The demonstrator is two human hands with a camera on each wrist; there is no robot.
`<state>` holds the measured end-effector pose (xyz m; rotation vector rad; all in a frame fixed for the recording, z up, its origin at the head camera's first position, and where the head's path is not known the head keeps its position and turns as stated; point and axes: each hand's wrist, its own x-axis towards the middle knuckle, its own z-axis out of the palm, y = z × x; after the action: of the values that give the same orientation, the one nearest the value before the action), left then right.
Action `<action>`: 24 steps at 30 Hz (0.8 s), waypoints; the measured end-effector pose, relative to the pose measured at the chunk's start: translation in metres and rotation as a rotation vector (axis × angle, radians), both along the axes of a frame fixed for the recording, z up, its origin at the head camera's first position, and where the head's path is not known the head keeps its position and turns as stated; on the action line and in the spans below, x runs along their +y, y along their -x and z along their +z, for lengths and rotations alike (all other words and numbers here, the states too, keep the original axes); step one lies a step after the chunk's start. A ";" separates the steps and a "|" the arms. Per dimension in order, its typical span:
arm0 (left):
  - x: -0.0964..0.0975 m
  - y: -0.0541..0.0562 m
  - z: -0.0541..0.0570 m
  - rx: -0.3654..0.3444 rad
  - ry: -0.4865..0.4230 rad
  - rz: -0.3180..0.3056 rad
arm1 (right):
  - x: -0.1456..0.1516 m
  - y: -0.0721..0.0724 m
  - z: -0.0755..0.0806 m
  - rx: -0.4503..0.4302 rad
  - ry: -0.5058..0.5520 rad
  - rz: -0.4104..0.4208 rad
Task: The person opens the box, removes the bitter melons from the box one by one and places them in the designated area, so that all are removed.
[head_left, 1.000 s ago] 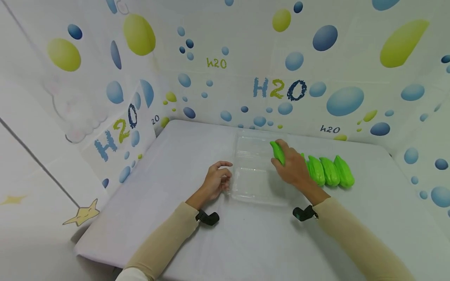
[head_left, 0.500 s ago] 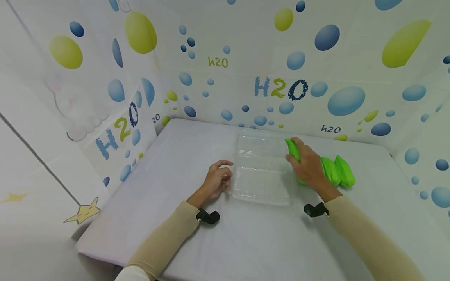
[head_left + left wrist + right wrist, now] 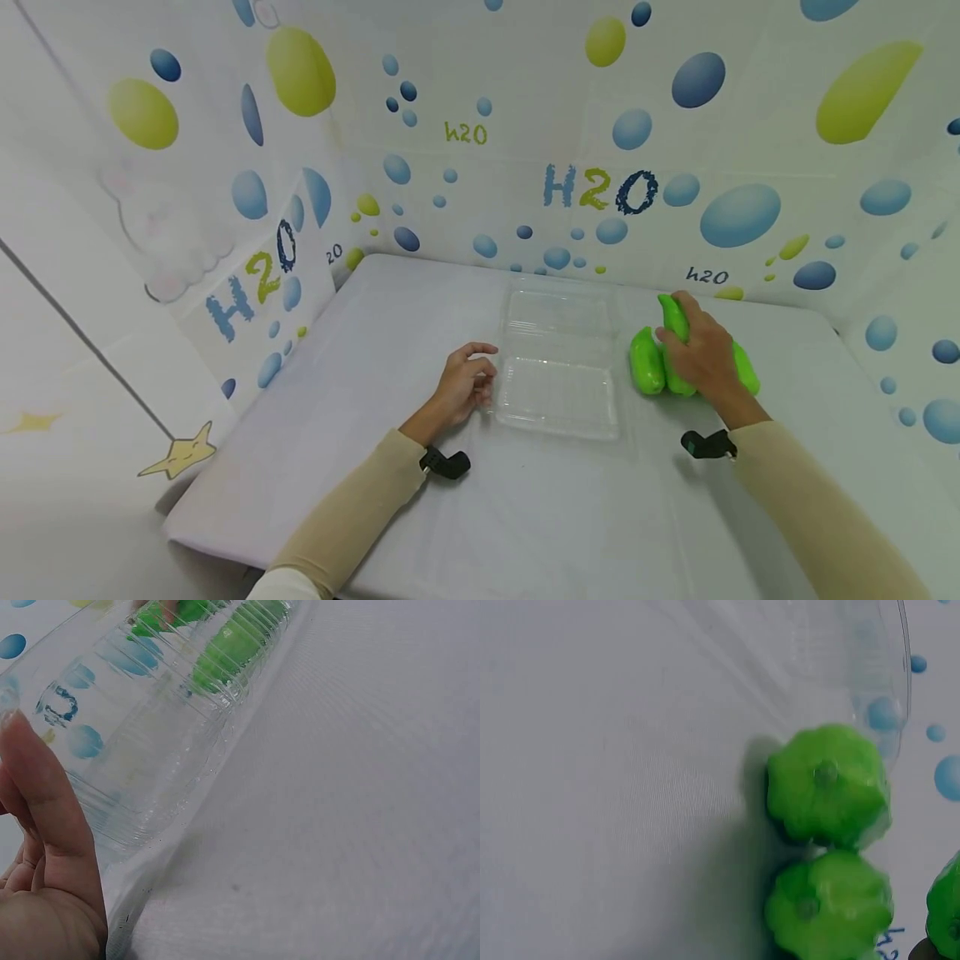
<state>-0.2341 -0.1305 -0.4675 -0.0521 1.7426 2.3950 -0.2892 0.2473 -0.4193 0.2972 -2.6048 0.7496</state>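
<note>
My right hand (image 3: 703, 354) grips a green ribbed vegetable with a pointed tip (image 3: 673, 317), which looks like a bitter melon, above similar ones. To its left a matching vegetable (image 3: 647, 365) lies on the cloth, and another (image 3: 745, 369) shows beyond the hand. The hand hides part of the row between them. In the right wrist view, two rounded ends (image 3: 829, 784) sit side by side, and the held one (image 3: 946, 907) is at the right edge. My left hand (image 3: 459, 385) lies beside the clear plastic container (image 3: 558, 400), fingers loosely bent and holding nothing.
The container lies in the middle of the table (image 3: 375, 350), with two shallow sections, one behind the other. A white cloth covers the table. Walls printed with blue and yellow dots (image 3: 738, 215) rise behind it and at the left.
My right hand has moved rightward with the green vegetable, from over the container to above the row. The leftmost vegetable has come into view. My left hand has stayed in place.
</note>
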 end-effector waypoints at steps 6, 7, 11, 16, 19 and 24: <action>0.000 0.000 0.000 -0.001 0.001 0.004 | 0.020 -0.002 -0.002 0.002 0.007 -0.069; 0.000 0.001 -0.001 0.000 0.000 0.005 | 0.023 -0.002 -0.002 0.003 0.003 -0.079; 0.000 0.001 -0.002 0.001 -0.001 0.006 | 0.035 -0.005 -0.004 0.025 -0.002 -0.114; 0.000 0.001 -0.004 -0.002 -0.001 0.008 | 0.048 -0.008 -0.005 0.069 0.008 -0.127; 0.000 0.002 -0.004 -0.003 -0.004 0.011 | 0.055 -0.009 -0.004 0.106 0.010 -0.134; 0.001 0.003 -0.003 -0.001 -0.011 0.007 | 0.069 -0.011 -0.002 0.075 0.016 -0.170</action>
<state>-0.2368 -0.1300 -0.4707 -0.0577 1.7310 2.4087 -0.2787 0.3158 -0.4211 0.0958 -2.5140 0.6865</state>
